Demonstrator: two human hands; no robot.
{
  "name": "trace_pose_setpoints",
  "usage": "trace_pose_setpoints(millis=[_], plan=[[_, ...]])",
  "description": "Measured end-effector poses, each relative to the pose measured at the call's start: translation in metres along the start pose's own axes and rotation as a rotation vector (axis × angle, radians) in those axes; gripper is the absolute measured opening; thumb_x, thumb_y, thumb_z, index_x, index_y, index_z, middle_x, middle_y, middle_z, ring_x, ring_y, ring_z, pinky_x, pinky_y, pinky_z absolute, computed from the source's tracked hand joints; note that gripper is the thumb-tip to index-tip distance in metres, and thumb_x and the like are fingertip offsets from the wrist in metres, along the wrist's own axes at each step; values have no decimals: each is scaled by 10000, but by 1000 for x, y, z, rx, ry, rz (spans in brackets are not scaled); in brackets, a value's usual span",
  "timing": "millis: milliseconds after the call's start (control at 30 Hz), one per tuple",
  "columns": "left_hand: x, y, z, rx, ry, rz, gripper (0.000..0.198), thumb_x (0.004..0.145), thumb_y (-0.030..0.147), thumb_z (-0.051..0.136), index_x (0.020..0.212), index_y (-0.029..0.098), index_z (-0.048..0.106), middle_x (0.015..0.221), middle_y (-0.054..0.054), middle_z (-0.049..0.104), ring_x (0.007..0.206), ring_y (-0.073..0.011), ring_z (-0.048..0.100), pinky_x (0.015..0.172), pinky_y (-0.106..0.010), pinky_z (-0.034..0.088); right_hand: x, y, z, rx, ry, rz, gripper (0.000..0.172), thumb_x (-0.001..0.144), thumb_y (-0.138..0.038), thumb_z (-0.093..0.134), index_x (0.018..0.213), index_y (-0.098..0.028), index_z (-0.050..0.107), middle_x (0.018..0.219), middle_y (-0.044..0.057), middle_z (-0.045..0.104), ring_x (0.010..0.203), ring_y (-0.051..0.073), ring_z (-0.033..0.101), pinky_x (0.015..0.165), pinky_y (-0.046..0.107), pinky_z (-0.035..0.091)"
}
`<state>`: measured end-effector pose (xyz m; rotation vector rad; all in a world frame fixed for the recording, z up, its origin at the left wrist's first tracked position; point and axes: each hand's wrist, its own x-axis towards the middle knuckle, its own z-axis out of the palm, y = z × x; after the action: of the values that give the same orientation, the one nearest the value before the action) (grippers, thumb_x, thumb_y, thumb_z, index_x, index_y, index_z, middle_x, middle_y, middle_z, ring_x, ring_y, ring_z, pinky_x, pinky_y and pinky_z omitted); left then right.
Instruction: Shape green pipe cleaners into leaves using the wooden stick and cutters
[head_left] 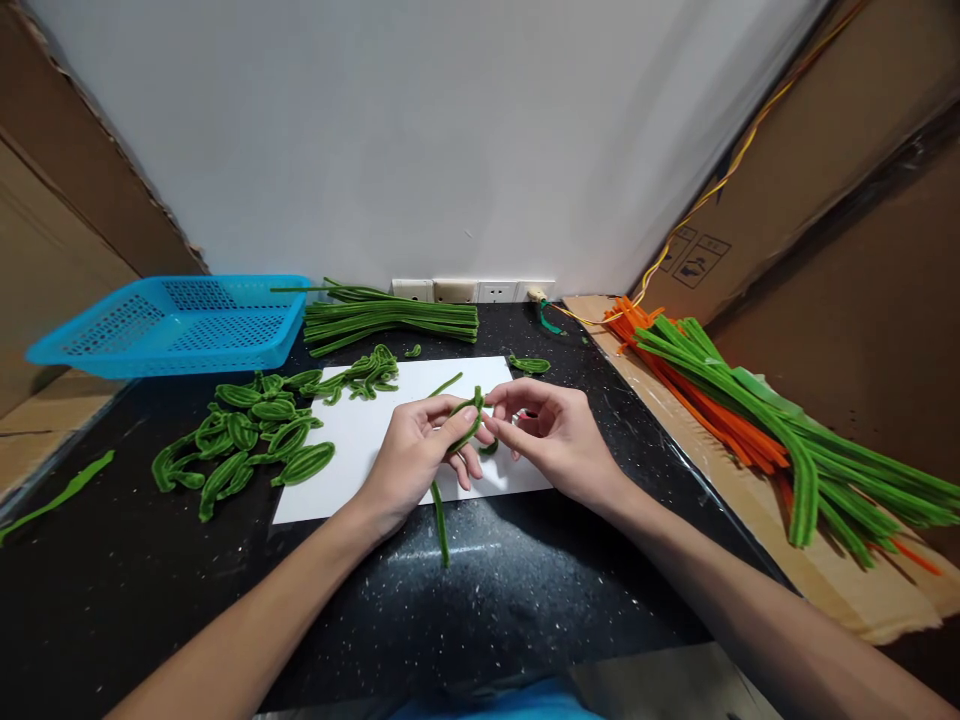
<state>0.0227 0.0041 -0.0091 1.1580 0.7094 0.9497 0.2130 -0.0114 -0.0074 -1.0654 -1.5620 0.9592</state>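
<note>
My left hand [420,450] and my right hand [551,435] meet over a white sheet [352,440] on the black counter. Both pinch one green pipe cleaner [466,425], bent into a loop between the fingertips. Its free end hangs down past my left palm toward the counter. Left of the sheet lies a heap of finished green looped pieces [247,440].
A blue plastic basket [180,325] stands at the back left. Straight green pipe cleaners [390,318] lie by the wall sockets. A large bundle of green and orange pipe cleaners [757,420] rests on cardboard at the right. A green strip [60,495] lies at the far left.
</note>
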Motion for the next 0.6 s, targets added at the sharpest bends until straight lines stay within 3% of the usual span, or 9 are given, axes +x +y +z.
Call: trace_pose_setpoints(millis=[167,333,600], plan=[[0,0,-1,-32,5,-6,261,922,360,759,896,103,723,757,-34,704,474,-96,639,377,-170,514,0,0,-2,6,-2,-35,206,893,-360,820,978,-182,762,890,37,713,711,129,624,562,227,534],[1,-1,-1,-8,-3,7,290,954,379,725,878,100,716,743,-32,696,446,-98,650,371,-167,507,-2,0,1,7,30,-17,208,921,-379,789,934,-177,743,769,5,672,525,85,528,417,202,448],[0,2,1,-8,26,23,296,872,383,811,930,102,741,825,-49,703,581,-159,730,411,-207,566,-9,-3,3,-288,80,-294,29,970,-201,718,943,-191,722,818,3,705,615,95,612,511,221,483]])
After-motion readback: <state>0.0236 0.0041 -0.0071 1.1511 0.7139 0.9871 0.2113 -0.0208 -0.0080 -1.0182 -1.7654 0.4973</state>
